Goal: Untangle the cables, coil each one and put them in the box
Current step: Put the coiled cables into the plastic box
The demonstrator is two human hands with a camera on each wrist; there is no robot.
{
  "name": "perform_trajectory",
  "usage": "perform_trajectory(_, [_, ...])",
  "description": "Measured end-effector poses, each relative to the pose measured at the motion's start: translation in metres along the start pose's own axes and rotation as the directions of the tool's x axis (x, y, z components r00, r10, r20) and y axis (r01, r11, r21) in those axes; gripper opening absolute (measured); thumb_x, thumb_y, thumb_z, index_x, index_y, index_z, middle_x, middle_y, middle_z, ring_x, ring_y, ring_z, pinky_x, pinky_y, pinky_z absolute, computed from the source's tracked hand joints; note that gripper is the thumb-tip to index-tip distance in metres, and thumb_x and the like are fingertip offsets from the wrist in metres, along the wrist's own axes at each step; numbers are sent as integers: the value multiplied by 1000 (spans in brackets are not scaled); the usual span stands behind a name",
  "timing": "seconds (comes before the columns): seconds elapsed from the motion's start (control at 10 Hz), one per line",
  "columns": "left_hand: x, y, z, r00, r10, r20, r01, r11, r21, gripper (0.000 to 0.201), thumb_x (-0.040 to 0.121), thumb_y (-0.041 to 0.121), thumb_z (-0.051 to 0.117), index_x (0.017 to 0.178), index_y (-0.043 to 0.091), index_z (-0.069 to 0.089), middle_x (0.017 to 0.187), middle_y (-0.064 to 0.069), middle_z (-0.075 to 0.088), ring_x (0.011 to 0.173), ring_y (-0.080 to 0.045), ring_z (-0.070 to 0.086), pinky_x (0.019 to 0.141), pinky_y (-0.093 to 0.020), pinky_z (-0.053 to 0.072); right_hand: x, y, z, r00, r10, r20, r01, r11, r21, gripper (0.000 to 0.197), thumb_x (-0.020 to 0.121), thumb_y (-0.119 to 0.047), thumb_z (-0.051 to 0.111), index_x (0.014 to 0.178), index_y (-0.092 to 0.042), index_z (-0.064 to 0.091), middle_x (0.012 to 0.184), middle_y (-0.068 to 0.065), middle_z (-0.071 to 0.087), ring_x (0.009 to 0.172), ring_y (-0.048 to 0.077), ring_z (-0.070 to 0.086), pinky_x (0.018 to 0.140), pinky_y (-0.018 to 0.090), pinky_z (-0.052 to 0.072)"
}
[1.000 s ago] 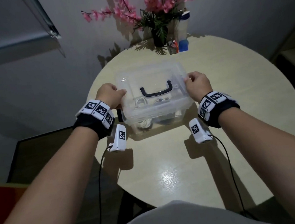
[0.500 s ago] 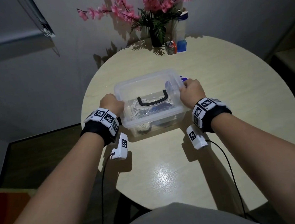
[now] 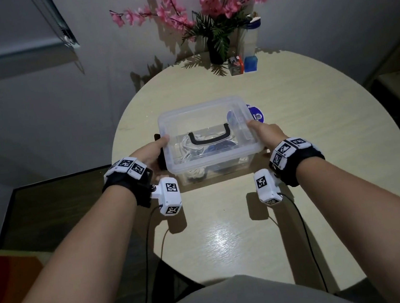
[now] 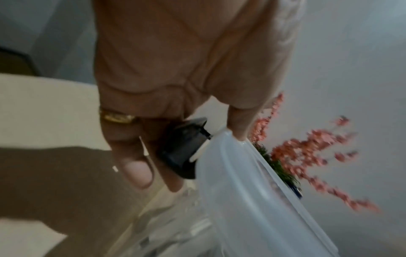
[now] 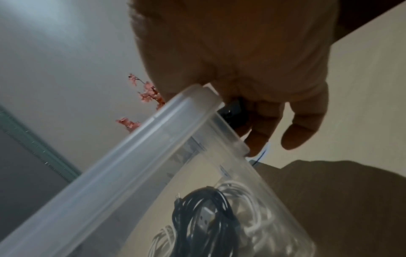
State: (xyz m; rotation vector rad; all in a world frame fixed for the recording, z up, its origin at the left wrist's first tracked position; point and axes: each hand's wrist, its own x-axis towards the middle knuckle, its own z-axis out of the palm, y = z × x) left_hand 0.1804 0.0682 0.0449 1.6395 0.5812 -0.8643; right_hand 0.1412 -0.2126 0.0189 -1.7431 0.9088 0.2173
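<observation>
A clear plastic box (image 3: 205, 120) stands on the round table, its lid on, with a black handle (image 3: 208, 137) on top. Inside lie a coiled black cable (image 5: 204, 215) and a coiled white cable (image 5: 252, 224). My left hand (image 3: 154, 149) is at the box's left end, thumb on the lid's edge and fingers curled round the black latch (image 4: 184, 149). My right hand (image 3: 265, 130) mirrors it at the right end, thumb on the lid and fingers on that side's black latch (image 5: 232, 111).
A dark vase of pink flowers (image 3: 215, 48), a bottle (image 3: 250, 34) and two small packs (image 3: 236, 65) stand at the table's far edge. A round blue and white item (image 3: 257, 115) lies just behind the box's right end. The table's left edge (image 3: 117, 146) is close to my left hand.
Both hands have slid from the lid's top edges down to the box's ends, thumbs now stretched on the lid and fingers on the latches. The box stays on the table.
</observation>
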Motion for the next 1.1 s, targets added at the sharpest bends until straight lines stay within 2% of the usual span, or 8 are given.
perform_trajectory(0.1, [14,4,-3,972,154,-178,-129,981,145,55,74,54,67,100,5,63,102,-16,69,86,-32,67,75,-43,57,2,-5,-3,984,-129,-121,122,991,-60,34,76,-45,67,80,-12,57,79,5,60,81,28,59,68,32,46])
perform_trajectory(0.2, [10,13,3,907,311,-284,-218,924,315,54,75,42,66,111,2,57,109,-18,65,93,-35,65,83,-49,55,-1,-14,0,954,-255,-158,216,949,-229,22,84,-30,62,79,-14,48,78,4,52,84,30,53,67,30,37])
perform_trajectory(0.3, [-8,17,23,932,289,-217,-183,895,407,76,80,39,67,137,1,34,128,-15,52,112,-34,55,91,-38,48,-9,-19,8,938,-337,-78,286,882,-375,44,88,-39,58,116,-6,52,113,15,59,106,35,56,85,36,46])
perform_trajectory(0.4, [-6,13,33,922,298,-247,-137,849,511,69,92,28,58,141,-1,18,139,-18,40,122,-34,46,81,-33,39,-9,-17,12,927,-369,-64,304,841,-448,51,91,-41,57,124,-3,49,124,18,56,112,36,55,90,39,45])
perform_trajectory(0.8, [-8,22,43,898,335,-286,-117,807,578,60,93,13,55,140,-2,21,133,-20,47,118,-34,50,78,-33,39,-12,-25,17,924,-372,-90,288,830,-478,45,94,-30,53,128,-2,45,127,23,55,115,38,53,87,37,44])
perform_trajectory(0.9, [-10,19,39,907,331,-259,-156,838,522,61,92,17,55,141,0,21,132,-18,47,116,-33,50,80,-33,41,-18,-26,14,926,-372,-56,302,824,-479,46,95,-32,52,130,-3,44,128,22,54,116,38,52,88,37,43])
perform_trajectory(1.0, [-7,12,27,935,299,-191,-204,894,398,78,90,40,57,145,5,14,142,-16,39,125,-34,45,99,-42,41,-18,-22,6,927,-373,31,337,796,-503,52,94,-38,51,133,-7,40,128,17,55,115,36,53,91,37,44])
perform_trajectory(1.1, [-13,0,17,950,270,-156,-198,910,363,95,89,59,47,150,11,-8,157,-14,16,140,-35,26,109,-44,28,-20,-20,-8,913,-400,79,371,734,-569,56,90,-48,51,130,-11,40,126,14,57,112,35,55,94,46,46])
